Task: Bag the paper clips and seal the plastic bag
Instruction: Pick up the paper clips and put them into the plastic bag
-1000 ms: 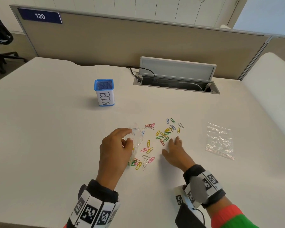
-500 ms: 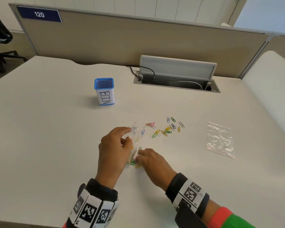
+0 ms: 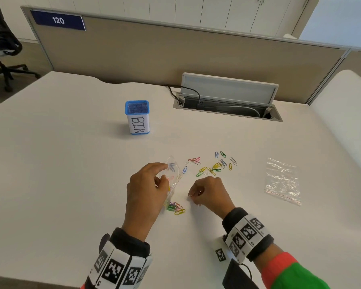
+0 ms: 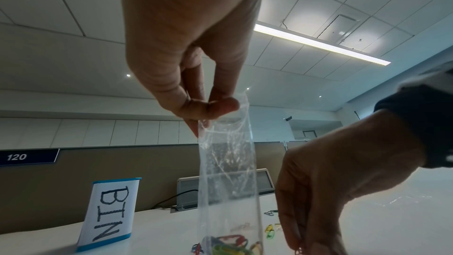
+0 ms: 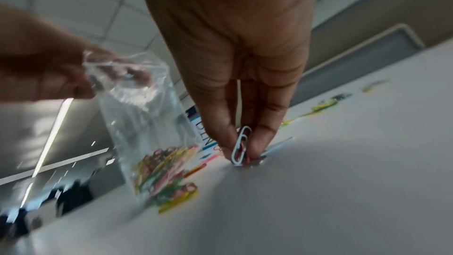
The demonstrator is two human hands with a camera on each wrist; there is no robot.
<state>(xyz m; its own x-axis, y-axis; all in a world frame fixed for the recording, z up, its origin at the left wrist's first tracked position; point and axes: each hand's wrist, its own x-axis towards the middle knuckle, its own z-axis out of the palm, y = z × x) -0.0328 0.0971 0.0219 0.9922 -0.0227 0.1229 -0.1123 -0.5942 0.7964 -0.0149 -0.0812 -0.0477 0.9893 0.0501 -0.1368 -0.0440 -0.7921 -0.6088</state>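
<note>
The fingers (image 5: 229,139) of the right hand (image 3: 209,191) are pinched on a small bunch of paper clips (image 5: 241,146), a white one in front and at least one red behind it (the exact number cannot be read). Half a second ago this hand was at the mouth of the plastic bag (image 3: 172,180); it is now drawn clear to the right, just above the table (image 3: 71,184). A second ago clips lay scattered between the hands; that patch is now bare. It is judged that a handful has been gathered and is about to be dropped in.

The bag is held upright by the left hand (image 3: 146,192), its top edge pinched between thumb and fingertips, its base resting on the table. A cluster of coloured clips (image 3: 175,207) lies in its bottom, perhaps ten, too tangled to count.

Roughly twenty loose clips (image 3: 212,165) remain farther back. Two bags are present: the held one and a spare bag (image 3: 282,180) lying flat, well apart to the right. One blue bin (image 3: 137,117) stands behind. Sealing is not yet begun.
</note>
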